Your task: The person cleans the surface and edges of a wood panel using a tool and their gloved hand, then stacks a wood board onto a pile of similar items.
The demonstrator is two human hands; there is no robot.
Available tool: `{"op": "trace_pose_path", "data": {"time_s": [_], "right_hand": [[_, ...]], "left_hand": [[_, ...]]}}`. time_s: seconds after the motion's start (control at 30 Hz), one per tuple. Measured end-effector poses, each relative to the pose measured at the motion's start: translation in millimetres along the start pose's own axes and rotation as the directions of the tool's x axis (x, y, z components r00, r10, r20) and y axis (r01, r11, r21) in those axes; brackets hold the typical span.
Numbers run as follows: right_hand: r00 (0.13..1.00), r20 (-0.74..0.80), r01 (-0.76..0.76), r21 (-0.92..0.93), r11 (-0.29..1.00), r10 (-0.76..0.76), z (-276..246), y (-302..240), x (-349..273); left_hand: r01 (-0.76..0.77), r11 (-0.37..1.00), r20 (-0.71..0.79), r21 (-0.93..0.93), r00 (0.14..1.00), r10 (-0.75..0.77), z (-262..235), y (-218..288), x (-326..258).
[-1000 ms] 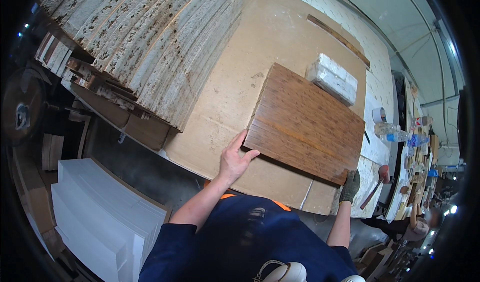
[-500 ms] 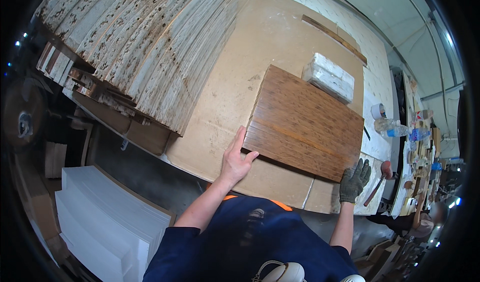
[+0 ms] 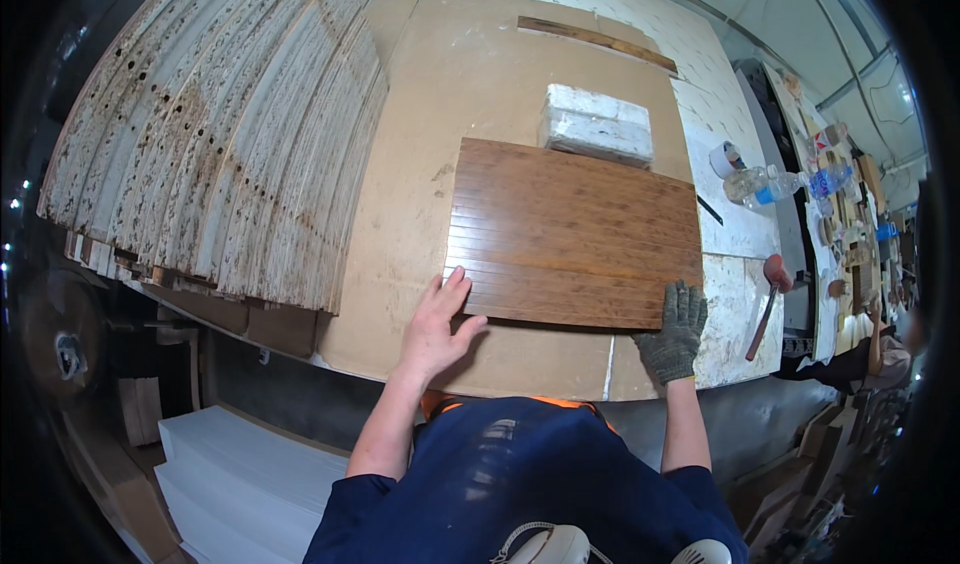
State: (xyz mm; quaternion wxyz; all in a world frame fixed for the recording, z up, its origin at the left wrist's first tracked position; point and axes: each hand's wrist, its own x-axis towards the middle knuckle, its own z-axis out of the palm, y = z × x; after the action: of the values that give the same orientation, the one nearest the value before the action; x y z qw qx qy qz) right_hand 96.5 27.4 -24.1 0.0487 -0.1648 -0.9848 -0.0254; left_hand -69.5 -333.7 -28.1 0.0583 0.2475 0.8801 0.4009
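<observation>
A dark brown slatted wooden panel (image 3: 575, 232) lies flat on a tan worktable (image 3: 440, 94). My bare left hand (image 3: 437, 324) rests with spread fingers against the panel's near left corner. At the near right corner my right hand (image 3: 676, 331), in a grey knit glove, presses on the panel's edge. Neither hand grips the panel; both lie on its near edge.
A white foam block (image 3: 597, 124) sits just beyond the panel. A big stack of worn, hole-pitted boards (image 3: 220, 134) fills the left. A red-headed mallet (image 3: 770, 289), plastic bottles (image 3: 765, 182) and a tape roll (image 3: 725, 159) lie right. White sheets (image 3: 250, 474) stack low left.
The view has swung so the panel now lies square in front of me. My right hand has come up from below the table edge onto the panel's near right corner.
</observation>
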Motion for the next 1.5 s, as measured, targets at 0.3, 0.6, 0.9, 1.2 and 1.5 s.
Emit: {"op": "trace_pose_path", "data": {"time_s": [0.3, 0.6, 0.9, 1.2, 1.5], "right_hand": [[0.998, 0.054, -0.027, 0.059, 0.998, 0.024, -13, 7, 1], [0.853, -0.194, -0.367, 0.436, 0.821, 0.485, -4, 146, 79], [0.898, 0.352, -0.278, -0.015, 0.960, 0.265, 16, 156, 180], [0.986, 0.163, -0.024, -0.103, 0.994, 0.040, 30, 164, 141], [0.994, 0.073, 0.087, -0.090, 0.992, -0.080, 35, 158, 115]], "left_hand": [[0.237, 0.956, -0.104, -0.172, 0.961, -0.256, 9, -21, 78], [0.237, 0.967, -0.154, 0.091, 0.963, -0.222, 33, -9, 97], [0.360, 0.903, -0.172, 0.235, 0.929, -0.326, 18, 12, 97], [0.315, 0.911, -0.213, 0.265, 0.941, -0.264, 23, 3, 95], [0.343, 0.906, -0.238, 0.249, 0.928, -0.286, 24, 9, 94]]}}
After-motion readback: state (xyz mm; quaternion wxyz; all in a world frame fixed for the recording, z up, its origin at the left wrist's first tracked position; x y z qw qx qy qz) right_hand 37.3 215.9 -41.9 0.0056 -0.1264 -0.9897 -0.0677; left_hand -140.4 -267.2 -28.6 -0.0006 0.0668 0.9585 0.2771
